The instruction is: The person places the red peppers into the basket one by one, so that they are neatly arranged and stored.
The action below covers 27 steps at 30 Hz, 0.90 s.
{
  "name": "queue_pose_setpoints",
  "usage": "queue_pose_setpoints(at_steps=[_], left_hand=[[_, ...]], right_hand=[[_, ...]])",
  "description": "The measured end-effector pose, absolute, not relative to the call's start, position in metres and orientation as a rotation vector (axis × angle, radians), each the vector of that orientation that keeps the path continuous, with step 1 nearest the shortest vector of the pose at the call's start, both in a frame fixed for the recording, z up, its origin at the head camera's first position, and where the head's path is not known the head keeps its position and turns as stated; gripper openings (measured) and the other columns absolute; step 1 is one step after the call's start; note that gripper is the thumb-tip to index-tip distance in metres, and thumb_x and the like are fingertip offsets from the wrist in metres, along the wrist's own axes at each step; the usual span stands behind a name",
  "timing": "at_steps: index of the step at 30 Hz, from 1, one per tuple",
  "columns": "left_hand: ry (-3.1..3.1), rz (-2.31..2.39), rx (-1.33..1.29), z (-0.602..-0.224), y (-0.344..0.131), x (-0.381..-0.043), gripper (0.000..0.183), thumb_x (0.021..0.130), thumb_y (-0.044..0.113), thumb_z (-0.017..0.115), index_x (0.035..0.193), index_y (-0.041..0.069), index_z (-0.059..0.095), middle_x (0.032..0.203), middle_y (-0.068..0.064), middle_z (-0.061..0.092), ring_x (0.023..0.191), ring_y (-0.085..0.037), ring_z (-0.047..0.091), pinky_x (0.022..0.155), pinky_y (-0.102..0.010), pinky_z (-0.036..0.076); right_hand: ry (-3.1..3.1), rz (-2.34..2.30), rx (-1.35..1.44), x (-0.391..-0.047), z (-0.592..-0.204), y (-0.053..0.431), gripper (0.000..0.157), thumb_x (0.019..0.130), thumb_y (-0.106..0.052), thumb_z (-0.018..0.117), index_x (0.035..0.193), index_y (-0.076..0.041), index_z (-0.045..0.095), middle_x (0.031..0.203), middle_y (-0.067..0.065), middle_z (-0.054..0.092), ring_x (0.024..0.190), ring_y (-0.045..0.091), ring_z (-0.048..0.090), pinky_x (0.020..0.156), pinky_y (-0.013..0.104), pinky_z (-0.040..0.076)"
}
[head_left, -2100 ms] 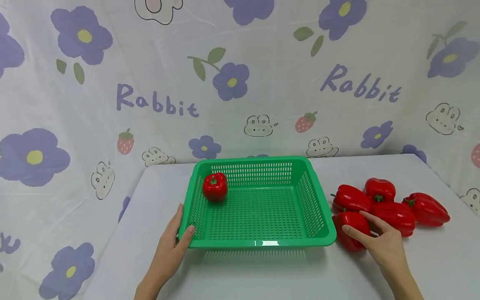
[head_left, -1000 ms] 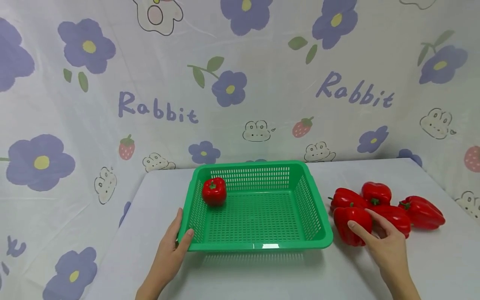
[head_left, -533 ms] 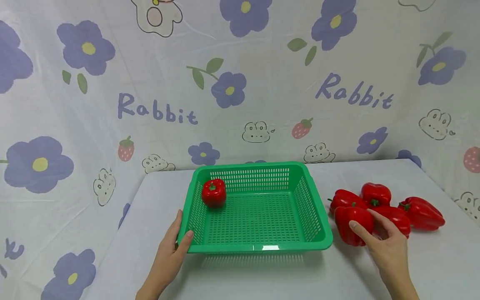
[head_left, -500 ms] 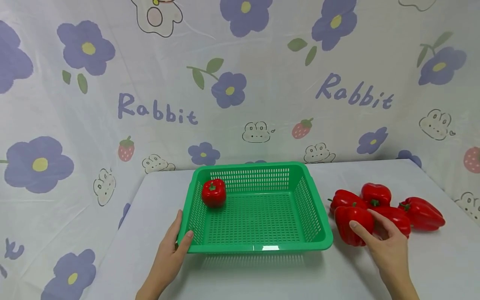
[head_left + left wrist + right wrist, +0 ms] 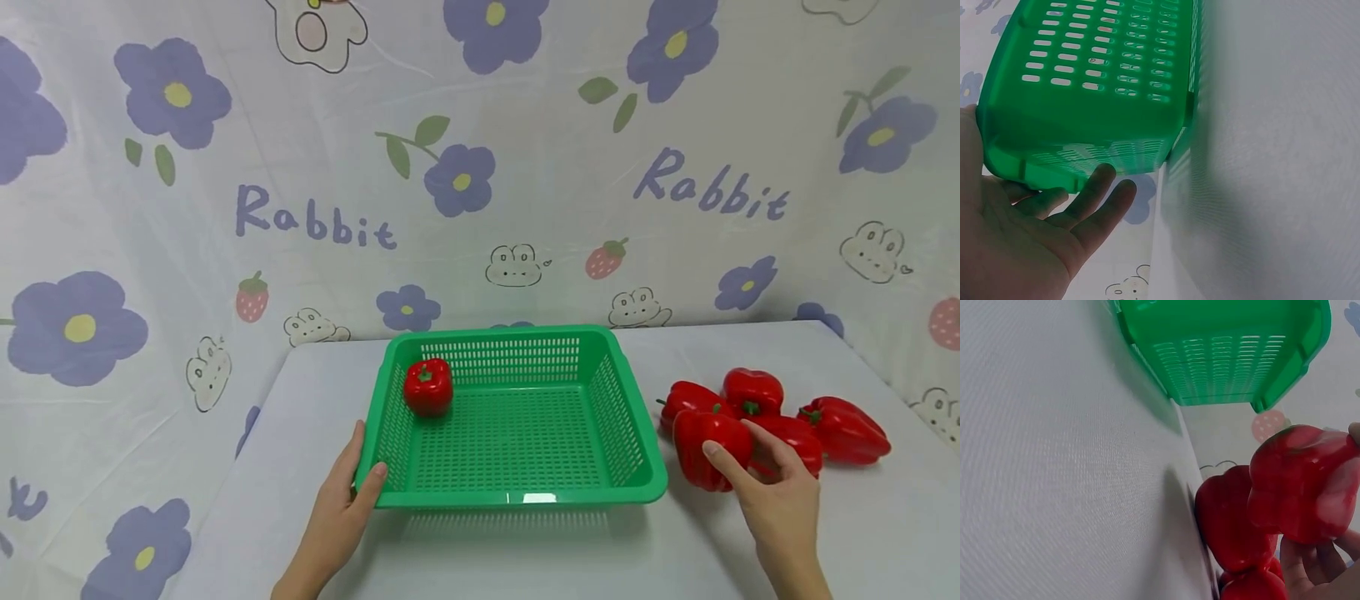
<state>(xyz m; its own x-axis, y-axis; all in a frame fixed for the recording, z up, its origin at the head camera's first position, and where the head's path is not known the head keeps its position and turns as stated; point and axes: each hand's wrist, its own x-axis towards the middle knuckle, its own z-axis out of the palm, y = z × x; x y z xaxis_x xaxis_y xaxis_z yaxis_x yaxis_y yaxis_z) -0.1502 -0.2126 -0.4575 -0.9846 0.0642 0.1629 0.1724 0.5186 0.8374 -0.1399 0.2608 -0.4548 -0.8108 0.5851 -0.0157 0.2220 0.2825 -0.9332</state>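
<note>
My right hand (image 5: 780, 496) pinches a red bell pepper (image 5: 708, 450) between thumb and fingers. In the right wrist view this bell pepper (image 5: 1304, 481) is raised off the white table, its shadow lying apart from it. At the left end of the green plastic basket (image 5: 517, 497), my left hand (image 5: 337, 500) holds the rim, thumb over the top and fingers outside. The left wrist view shows those fingers (image 5: 1094, 206) spread beside the basket wall (image 5: 1085, 119). One red bell pepper (image 5: 428, 389) stands upright inside the basket, near its left back corner.
Right of the basket, several red bell peppers lie grouped on the white table (image 5: 465, 567): one at the left (image 5: 690, 402), one at the back (image 5: 753, 392), one partly behind my right hand (image 5: 795, 437), and one farthest right (image 5: 843, 431). A patterned cloth (image 5: 525, 183) hangs behind.
My right hand has lifted the bell pepper off the table, and it now hangs more upright, shifted slightly right. The left hand and basket have stayed put; the head view has tilted slightly up.
</note>
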Motion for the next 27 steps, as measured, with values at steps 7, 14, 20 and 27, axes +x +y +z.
queue_pose_setpoints(at_steps=[7, 14, 20, 27], left_hand=[[-2.627, -1.484, -0.235, -0.454, -0.211, -0.149, 0.07, 0.104, 0.039, 0.048, 0.159, 0.013, 0.013, 0.161, -0.008, 0.016, 0.145, -0.027, 0.018, 0.103, -0.052, 0.037], [-2.633, -1.462, -0.235, -0.454, -0.211, -0.147, 0.07, 0.105, 0.041, 0.047, 0.159, 0.011, 0.013, 0.161, -0.01, 0.017, 0.145, -0.03, 0.019, 0.104, -0.051, 0.034], [-2.647, -1.465, -0.218, -0.456, -0.211, -0.146, 0.071, 0.104, 0.042, 0.047, 0.159, 0.012, 0.012, 0.161, -0.009, 0.017, 0.145, -0.029, 0.018, 0.104, -0.051, 0.035], [-2.631, -1.457, -0.245, -0.457, -0.213, -0.149, 0.069, 0.105, 0.039, 0.047, 0.159, 0.013, 0.012, 0.161, -0.007, 0.016, 0.145, -0.028, 0.018, 0.104, -0.052, 0.035]], right_hand=[[-2.164, 1.585, -0.729, -0.139, -0.453, 0.259, 0.076, 0.083, -0.047, 0.076, 0.149, -0.022, 0.046, 0.14, 0.01, 0.05, 0.12, 0.025, 0.045, 0.069, 0.009, 0.047], [-2.143, 1.582, -0.709, -0.139, -0.45, 0.257, 0.074, 0.084, -0.044, 0.076, 0.148, -0.022, 0.047, 0.141, 0.009, 0.05, 0.12, 0.024, 0.046, 0.078, 0.013, 0.048], [-2.138, 1.561, -0.726, -0.137, -0.451, 0.254, 0.075, 0.083, -0.043, 0.077, 0.149, -0.025, 0.047, 0.143, 0.007, 0.05, 0.123, 0.025, 0.046, 0.089, 0.025, 0.046], [-2.063, 1.577, -0.656, -0.136, -0.44, 0.248, 0.069, 0.084, -0.036, 0.079, 0.146, -0.028, 0.051, 0.141, 0.005, 0.052, 0.12, 0.021, 0.049, 0.088, 0.02, 0.046]])
